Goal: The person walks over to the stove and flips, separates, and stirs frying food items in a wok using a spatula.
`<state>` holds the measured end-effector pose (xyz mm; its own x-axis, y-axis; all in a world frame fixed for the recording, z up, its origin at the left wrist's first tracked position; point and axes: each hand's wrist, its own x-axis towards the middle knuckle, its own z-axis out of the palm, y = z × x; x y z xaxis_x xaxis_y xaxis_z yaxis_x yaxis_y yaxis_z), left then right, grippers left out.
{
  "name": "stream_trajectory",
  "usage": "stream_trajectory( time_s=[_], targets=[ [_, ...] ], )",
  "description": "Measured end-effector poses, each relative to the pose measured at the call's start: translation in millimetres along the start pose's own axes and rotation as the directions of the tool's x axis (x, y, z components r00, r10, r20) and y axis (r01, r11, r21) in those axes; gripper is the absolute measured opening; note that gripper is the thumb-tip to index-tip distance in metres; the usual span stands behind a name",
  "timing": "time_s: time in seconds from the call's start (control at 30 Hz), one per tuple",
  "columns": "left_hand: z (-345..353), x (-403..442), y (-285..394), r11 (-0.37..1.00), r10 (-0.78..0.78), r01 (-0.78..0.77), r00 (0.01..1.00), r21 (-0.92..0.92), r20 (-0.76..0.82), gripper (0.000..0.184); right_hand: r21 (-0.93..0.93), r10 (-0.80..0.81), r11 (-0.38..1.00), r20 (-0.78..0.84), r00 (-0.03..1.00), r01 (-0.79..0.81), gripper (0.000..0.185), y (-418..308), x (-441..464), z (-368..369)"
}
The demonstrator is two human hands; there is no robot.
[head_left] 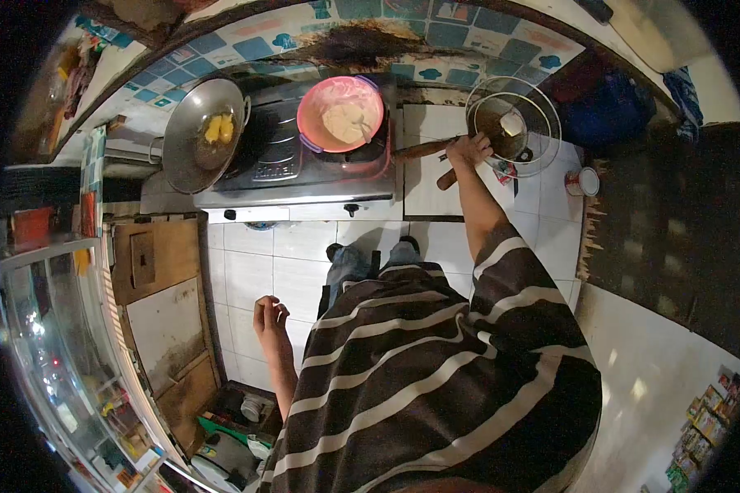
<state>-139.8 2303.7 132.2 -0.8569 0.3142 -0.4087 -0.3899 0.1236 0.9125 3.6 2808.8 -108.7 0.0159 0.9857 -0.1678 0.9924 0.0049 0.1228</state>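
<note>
the brown, wooden-looking utensil lay on the white tiled counter, just right of the stove. its long axis ran nearly crosswise, one end by the stove's right edge and the other, slightly farther from the wearer, at the right hand. a short brown handle sat nearer the wearer and slanted, its rounded end pointing down and left. i can't tell whether the two were joined.

the right arm reached forward from the striped shirt, elbow bent, forearm leaning a little left, back of the hand upward. its fingers were at the left rim of a round, pale-rimmed vessel with a small white piece in it; i can't tell whether they were clamped on the rim, the utensil, or only resting there. the left hand was well apart from the right, hanging low over the floor tiles, forearm upright in view, fingers loosely curled; whether thumb and fingertips met was unclear.

on the stove, a wide pan with yellow pieces tilted at the left, and a pink bowl held pale batter.
</note>
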Motion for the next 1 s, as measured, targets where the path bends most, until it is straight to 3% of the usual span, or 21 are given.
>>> stream_trajectory(
  time_s=[0.17,0.4,0.5,0.6,0.8,0.9,1.0],
  targets=[
    [-3,4,2,1.000,-0.006,0.006,1.000,-0.019,-0.002,0.016,-0.052,0.015,0.999,0.013,1.000,-0.015,0.044,2,-7,-12],
    [-2,5,3,0.997,-0.053,0.055,0.998,-0.051,0.036,0.013,0.037,0.101,0.994,0.133,0.986,-0.107,0.048,5,-1,5],
    [-1,3,4,0.997,-0.044,0.045,0.999,-0.069,0.026,0.016,0.227,0.096,0.966,0.118,0.988,-0.121,0.053,7,-3,3],
    [-4,5,5,0.996,-0.034,0.037,0.999,-0.081,0.037,0.015,0.126,0.160,0.975,0.174,0.972,-0.183,0.057,2,3,-2],
    [-9,5,8,0.994,-0.042,0.042,0.999,-0.097,0.000,0.015,0.117,0.149,0.977,0.222,0.964,-0.178,0.056,-1,2,-3],
    [-5,2,14,0.995,-0.064,0.064,0.998,-0.072,-0.005,0.016,0.167,0.138,0.972,0.149,0.979,-0.163,0.054,-4,0,2],
    [-4,4,18,0.997,-0.055,0.056,0.998,-0.045,0.012,0.016,0.168,0.211,0.952,0.250,0.945,-0.257,0.051,-8,8,-1]
  ],
)
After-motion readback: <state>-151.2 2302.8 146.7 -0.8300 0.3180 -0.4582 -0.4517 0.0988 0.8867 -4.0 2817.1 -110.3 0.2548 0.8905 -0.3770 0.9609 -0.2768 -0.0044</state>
